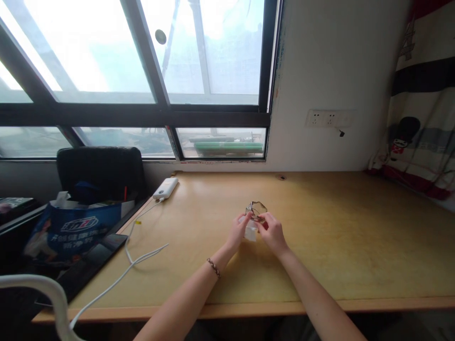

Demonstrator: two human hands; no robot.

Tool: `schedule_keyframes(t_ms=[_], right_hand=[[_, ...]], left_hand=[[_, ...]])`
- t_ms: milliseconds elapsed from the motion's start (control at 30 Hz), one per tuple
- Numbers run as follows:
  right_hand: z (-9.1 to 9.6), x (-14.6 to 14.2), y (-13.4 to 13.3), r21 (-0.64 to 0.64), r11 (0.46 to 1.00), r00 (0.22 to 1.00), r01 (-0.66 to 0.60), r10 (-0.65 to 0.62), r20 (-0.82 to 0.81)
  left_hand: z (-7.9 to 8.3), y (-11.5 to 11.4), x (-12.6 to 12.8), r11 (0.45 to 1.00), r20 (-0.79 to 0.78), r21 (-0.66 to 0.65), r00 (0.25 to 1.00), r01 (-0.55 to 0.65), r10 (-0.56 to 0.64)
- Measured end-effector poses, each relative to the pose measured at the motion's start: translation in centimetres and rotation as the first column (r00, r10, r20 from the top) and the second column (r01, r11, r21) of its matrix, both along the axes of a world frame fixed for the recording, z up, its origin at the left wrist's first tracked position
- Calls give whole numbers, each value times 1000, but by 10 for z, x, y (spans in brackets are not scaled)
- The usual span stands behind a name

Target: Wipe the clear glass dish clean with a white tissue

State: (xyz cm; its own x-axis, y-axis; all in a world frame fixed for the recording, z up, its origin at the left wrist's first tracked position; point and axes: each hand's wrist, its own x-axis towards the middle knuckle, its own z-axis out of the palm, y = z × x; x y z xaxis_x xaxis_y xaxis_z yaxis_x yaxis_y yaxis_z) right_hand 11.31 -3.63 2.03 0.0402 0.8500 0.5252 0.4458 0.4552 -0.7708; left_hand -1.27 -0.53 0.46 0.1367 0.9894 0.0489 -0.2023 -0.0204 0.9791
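Above the middle of the desk, I hold a pair of eyeglasses (259,207) with thin, dark golden rims between both hands. The fingers of my left hand (237,232) are closed on the near left part of it, the thumb on top. A crumpled white tissue (250,233) hangs between the hands, against the left fingers. My right hand (273,234) pinches the right side of the glasses, its fingers curled. Where each fingertip meets the tissue or the frame is partly hidden.
A white power bank (166,188) lies at the desk's back left, its white cable (131,258) trailing forward. A white curved tube (53,289) stands at the near left. Beside the desk are a blue bag (80,227) and a black chair (101,166). The wooden desk (355,237) reaches the wall.
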Motion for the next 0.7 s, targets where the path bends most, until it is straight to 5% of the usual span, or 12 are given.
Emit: schedule_keyframes(t_ms=[233, 333, 500, 700], right_hand=[[0, 22, 15, -139, 989, 979, 51, -77, -188], [-9, 46, 27, -160, 974, 972, 158, -182, -149], [-29, 126, 64, -66, 898, 877, 435, -406, 257], [-31, 230, 101, -23, 821, 751, 570, -509, 421]], left_hand=[[5, -1, 0, 990, -7, -113, 997, 79, -80], [0, 3, -2, 984, 48, -163, 997, 69, -62], [-2, 8, -4, 980, 207, -184, 977, 82, -43], [-4, 10, -6, 971, 208, -181, 971, 159, -120]])
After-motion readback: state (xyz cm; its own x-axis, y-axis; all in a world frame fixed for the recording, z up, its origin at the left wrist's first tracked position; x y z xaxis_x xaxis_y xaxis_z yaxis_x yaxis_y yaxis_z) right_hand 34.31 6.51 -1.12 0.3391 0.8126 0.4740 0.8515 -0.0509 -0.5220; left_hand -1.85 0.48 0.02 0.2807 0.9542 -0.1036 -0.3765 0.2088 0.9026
